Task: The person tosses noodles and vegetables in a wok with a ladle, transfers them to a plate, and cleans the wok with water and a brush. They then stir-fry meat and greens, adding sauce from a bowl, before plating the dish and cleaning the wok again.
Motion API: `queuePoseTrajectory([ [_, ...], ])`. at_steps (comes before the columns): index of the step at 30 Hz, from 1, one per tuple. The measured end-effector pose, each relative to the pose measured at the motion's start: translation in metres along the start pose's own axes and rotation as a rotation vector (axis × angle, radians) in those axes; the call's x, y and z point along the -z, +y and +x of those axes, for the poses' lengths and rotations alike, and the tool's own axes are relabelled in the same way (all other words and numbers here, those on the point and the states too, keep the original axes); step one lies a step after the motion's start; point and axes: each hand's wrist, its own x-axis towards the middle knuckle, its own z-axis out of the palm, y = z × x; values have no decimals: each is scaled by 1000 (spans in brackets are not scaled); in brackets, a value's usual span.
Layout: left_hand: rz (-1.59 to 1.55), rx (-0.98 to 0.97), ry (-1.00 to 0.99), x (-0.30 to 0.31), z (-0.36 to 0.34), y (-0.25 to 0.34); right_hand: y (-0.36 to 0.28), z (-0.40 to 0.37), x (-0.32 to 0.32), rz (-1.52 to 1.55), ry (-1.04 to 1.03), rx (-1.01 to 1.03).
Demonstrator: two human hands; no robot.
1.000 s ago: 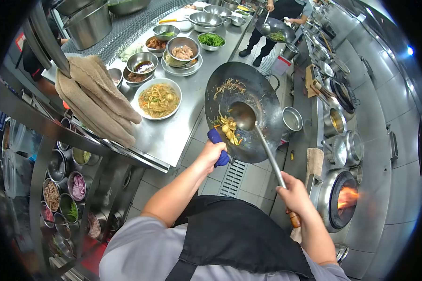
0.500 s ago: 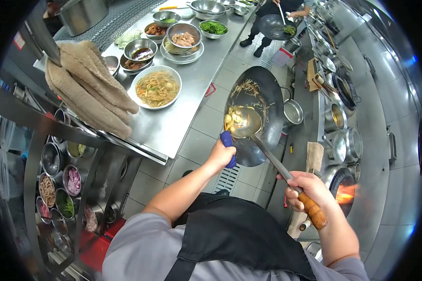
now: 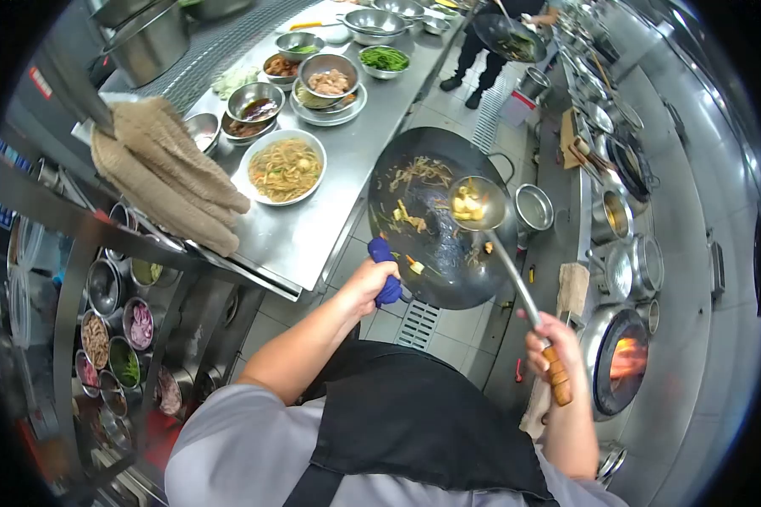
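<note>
Shifting R w/in wok [image 3: 461,287], ladle [image 3: 494,209] held food [image 3: 465,205]; L hand [image 3: 369,284] gripped cloth [image 3: 384,253] at wok rim, R hand [image 3: 555,340] gripped ladle; wok scraps [image 3: 410,218] remained, scooping prob. unfinished.

The left hand [image 3: 370,285] grips a blue cloth [image 3: 385,269] at the wok's [image 3: 461,289] near-left edge. The right hand [image 3: 555,345] holds a ladle [image 3: 514,277] over it. Flames [image 3: 627,358] burn at right.
</note>
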Motion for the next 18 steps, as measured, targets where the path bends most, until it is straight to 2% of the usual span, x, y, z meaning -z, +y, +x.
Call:
queuePoseTrajectory([
  [3,14,-37,19,-17,-14,11,-28,-11,10,-523,235,57],
  [5,41,-27,-30,-15,-6,4,-36,-13,5,-753,371,6],
  [6,81,-140,24,-21,-2,-2,-38,-11,-6,-874,439,-29],
  [7,118,-254,79,-26,1,-6,-33,-5,-12,-874,441,-29],
  [9,198,-305,58,-42,-7,-1,-20,16,-22,-876,434,-87],
  [11,300,-372,117,-39,15,-18,-7,37,-32,-633,261,-72],
  [12,294,-382,122,-33,30,-25,-8,36,-49,-528,205,-98],
  [13,418,-418,179,-25,43,-35,-8,34,-59,-438,102,-95],
  [14,541,-448,238,-20,49,-40,-10,24,-70,-321,35,-63],
  [15,538,-450,248,-17,46,-37,-10,16,-76,-203,-34,-29],
  [18,608,-372,307,-18,23,-7,17,6,-37,284,-358,-9],
])
